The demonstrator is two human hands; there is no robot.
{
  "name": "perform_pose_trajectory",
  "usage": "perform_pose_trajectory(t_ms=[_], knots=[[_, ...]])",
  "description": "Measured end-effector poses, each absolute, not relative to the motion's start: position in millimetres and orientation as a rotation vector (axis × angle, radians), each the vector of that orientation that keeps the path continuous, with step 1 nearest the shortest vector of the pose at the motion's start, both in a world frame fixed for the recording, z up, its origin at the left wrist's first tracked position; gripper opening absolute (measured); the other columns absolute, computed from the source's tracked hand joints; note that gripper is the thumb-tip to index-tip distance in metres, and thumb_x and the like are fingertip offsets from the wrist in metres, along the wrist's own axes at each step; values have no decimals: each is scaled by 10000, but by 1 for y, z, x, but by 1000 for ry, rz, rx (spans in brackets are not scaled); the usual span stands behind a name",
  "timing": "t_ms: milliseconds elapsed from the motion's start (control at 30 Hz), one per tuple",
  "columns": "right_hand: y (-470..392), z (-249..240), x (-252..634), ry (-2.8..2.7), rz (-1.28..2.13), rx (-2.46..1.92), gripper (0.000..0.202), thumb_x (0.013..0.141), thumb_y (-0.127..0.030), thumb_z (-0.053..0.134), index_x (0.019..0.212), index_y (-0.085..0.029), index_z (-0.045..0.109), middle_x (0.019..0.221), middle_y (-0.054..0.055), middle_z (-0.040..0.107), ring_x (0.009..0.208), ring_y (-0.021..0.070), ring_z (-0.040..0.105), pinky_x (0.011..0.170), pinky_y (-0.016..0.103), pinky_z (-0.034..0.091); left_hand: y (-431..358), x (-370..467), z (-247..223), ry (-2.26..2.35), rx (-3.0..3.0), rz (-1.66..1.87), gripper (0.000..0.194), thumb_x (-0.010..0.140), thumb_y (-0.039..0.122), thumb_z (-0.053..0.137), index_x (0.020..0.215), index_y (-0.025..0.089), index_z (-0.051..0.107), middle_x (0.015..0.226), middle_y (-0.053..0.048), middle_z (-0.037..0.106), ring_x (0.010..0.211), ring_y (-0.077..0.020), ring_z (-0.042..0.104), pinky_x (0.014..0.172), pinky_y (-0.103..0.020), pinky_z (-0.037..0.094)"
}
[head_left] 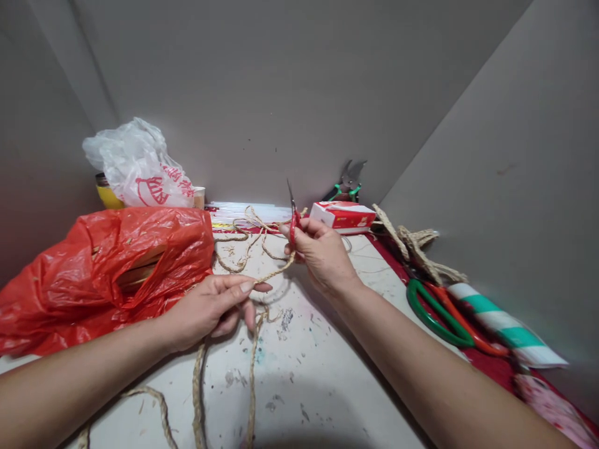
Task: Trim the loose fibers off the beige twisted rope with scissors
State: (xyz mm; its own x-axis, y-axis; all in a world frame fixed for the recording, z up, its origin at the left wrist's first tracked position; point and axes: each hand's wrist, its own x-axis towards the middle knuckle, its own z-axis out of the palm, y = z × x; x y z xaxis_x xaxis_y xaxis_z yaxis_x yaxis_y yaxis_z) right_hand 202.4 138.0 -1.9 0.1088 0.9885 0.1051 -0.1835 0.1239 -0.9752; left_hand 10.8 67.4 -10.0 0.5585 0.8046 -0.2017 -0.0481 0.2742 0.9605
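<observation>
Head view: pinching rope (274, 273) above table (322, 355) between left hand's (213, 305) thumb and forefinger, curling right hand's (322, 249) fingers around scissors (294, 226), blades (291, 194) upward, apparently keeping points clear of the strand.

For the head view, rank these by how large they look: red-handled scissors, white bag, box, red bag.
Largest to smallest:
1. Red bag
2. White bag
3. Box
4. Red-handled scissors

Each step looks clear; no two look alike in size.
</observation>
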Motion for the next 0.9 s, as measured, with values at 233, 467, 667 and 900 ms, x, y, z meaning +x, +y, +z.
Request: perform_pose_trajectory(t_ms=[233,467,667,900], knots=[[134,-3,197,-1167,870,-1031,192,600,-272,685,715,-184,559,636,-51,547,460,62,414,426,208,342,65,12,-11,770,1186,395,360,907,399,452,913,96,646,518,-22,618,321,-35,277,338,-186,163],[126,-4,194,-1340,617,-1113,83,646,-241,594,702,-196,554,616,-47,502,531,90,391,527,230,355,58,14,-3,785,1279,268,444,902,435,455,1226,154,573,484,25,583,325,-52,273,345,-179,192],[127,-17,193,-1667,443,-1219,79,667,-252,602,701,-195,557,582,-50,476,526,97,374,530,237,323,52,16,-3,699,1233,213,427,899,438,464,1184,155,609,556,-23,646,341,-45,294,369,-184,218],[144,-15,213,-1592,706,-1293,274,782,-471,535,745,-200,541,595,-10,561,502,126,501,462,241,372,71,14,-13,796,978,801,224,862,291,560,931,102,660,819,-80,693,422,-33,459,425,-177,347]])
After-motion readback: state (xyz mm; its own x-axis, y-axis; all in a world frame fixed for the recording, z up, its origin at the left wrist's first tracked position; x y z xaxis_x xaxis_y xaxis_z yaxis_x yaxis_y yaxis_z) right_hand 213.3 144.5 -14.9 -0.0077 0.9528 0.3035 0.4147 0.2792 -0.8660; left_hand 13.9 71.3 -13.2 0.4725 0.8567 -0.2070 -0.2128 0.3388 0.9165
